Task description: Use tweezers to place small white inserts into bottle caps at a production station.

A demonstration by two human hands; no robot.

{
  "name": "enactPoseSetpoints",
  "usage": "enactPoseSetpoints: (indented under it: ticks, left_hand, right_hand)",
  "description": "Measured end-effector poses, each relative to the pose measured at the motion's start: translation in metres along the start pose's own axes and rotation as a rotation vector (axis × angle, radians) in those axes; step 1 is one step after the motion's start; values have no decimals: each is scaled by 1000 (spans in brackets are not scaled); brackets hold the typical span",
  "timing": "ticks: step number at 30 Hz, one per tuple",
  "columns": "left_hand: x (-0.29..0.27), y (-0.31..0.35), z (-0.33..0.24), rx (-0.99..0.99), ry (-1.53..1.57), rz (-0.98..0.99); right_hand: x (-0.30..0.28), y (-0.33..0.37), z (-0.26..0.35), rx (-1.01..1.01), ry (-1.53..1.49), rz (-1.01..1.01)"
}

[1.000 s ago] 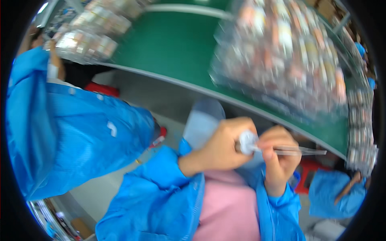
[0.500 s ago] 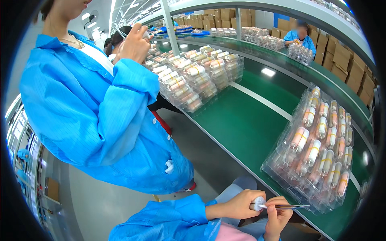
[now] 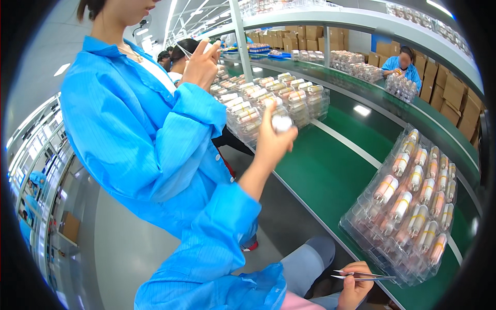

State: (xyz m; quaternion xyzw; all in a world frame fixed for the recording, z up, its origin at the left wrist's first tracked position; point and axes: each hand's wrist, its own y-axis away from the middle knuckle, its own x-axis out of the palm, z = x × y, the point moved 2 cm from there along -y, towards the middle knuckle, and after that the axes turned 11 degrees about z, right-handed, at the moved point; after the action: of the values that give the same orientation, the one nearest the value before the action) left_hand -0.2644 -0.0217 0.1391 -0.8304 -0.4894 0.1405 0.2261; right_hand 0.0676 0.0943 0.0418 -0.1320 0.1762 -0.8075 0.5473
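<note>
Blue-sleeved and stretched up and forward, gripping a small white piece (image 3: 282, 123) in the fingers of the left hand (image 3: 275, 137), before the far clear trays (image 3: 321, 106). Down low, just pinching tweezers (image 3: 368, 277), tips apart, in the right hand (image 3: 355, 289), near the closer tray stack (image 3: 354, 221).

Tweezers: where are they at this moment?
In the head view, the tweezers are at the lower right, in the person's right hand, by the near edge of the clear tray stack.
</note>
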Motion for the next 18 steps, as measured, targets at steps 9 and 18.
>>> enactPoseSetpoints:
  ticks: [9,18]
  left_hand:
    - [0,-29,11,5,172,-74]
    - [80,169,57,-273,114,334]
  right_hand:
    - [-6,19,-8,40,39,-27]
    - [-2,24,-8,78,16,-23]
